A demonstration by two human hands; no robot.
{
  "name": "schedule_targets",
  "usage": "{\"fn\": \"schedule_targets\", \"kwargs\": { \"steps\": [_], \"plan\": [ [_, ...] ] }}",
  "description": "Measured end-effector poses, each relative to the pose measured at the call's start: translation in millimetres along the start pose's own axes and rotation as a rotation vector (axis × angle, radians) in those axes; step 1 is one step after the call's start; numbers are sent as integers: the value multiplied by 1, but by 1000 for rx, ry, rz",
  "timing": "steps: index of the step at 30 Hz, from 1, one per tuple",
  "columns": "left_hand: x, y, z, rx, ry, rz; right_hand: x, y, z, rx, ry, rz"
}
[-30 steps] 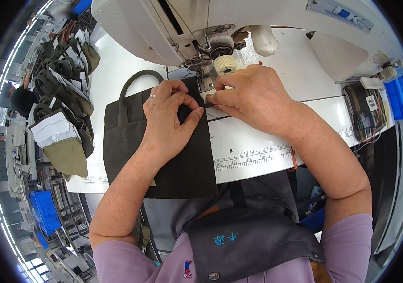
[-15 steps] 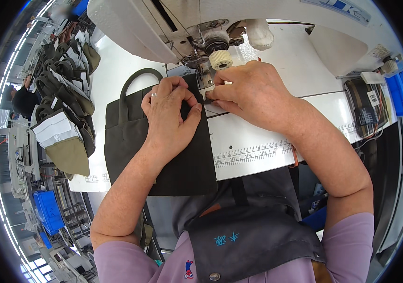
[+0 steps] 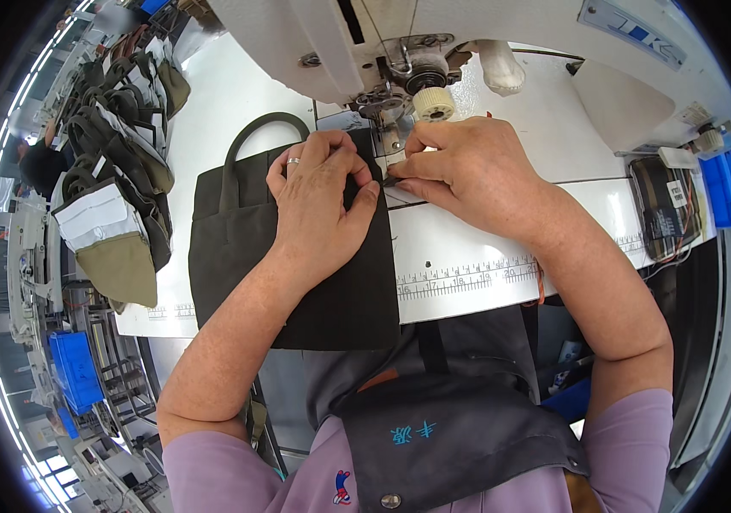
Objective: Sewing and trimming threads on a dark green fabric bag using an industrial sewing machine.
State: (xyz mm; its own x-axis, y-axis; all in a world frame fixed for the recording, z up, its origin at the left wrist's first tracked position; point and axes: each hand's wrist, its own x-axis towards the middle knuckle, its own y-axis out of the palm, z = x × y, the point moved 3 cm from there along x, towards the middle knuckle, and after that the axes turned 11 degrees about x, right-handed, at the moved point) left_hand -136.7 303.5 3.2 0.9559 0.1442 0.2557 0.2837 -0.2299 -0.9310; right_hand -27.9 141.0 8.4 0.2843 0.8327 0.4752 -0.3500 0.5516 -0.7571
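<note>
A dark olive-black fabric bag panel with a looped handle lies flat on the sewing table, its right edge beside the presser foot of a sewing machine. My left hand, wearing a ring, rests on the panel. Its fingers are bent and its thumb and forefinger come together at the right edge, gripping the cloth. Just right of that edge, my right hand pinches a small dark piece of fabric in front of the presser foot. Fingers partly hide this piece.
The white machine head overhangs my hands, with a cream knob low on it. Bag pieces with handles are piled at the left. A ruler strip runs along the table's front. Dark folded fabric and a blue bin stand right.
The view has shifted slightly, so the machine sits a little further right and lower in the picture. Both hands keep nearly the same grip and place at the panel's edge.
</note>
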Motion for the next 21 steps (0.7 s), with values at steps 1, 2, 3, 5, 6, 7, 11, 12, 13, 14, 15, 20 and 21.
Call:
{"fn": "schedule_targets", "kwargs": {
  "steps": [1,2,3,5,6,7,11,12,13,14,15,20,21],
  "plan": [
    [0,0,0,-5,-2,-3,0,0,1,-17,-13,-7],
    [0,1,1,-8,-6,-6,1,0,3,-17,-16,-2],
    [0,1,2,-6,13,-39,2,0,5,-50,-27,-8],
    [-1,-2,4,-2,27,-78,3,-1,9,-82,-46,-12],
    [-2,-3,10,-140,3,-29,3,-1,10,-85,-45,-7],
    [-2,-3,16,-280,-17,21,3,-2,10,-90,-41,-3],
    [-16,-19,10,133,278,-119,2,-2,11,-112,-50,-3],
    [-18,-22,6,173,341,-66,2,-2,10,-110,-47,0],
    [-21,-23,3,215,402,-14,2,-2,11,-108,-46,4],
    [-24,-22,2,215,399,-15,2,-2,10,-108,-49,6],
    [-27,-19,2,142,342,22,2,-2,10,-108,-43,-4],
    [-30,-16,5,56,269,61,3,-1,12,-132,-57,-26],
    [-30,-14,5,50,261,56,2,-1,12,-133,-58,-42]
  ]
}}
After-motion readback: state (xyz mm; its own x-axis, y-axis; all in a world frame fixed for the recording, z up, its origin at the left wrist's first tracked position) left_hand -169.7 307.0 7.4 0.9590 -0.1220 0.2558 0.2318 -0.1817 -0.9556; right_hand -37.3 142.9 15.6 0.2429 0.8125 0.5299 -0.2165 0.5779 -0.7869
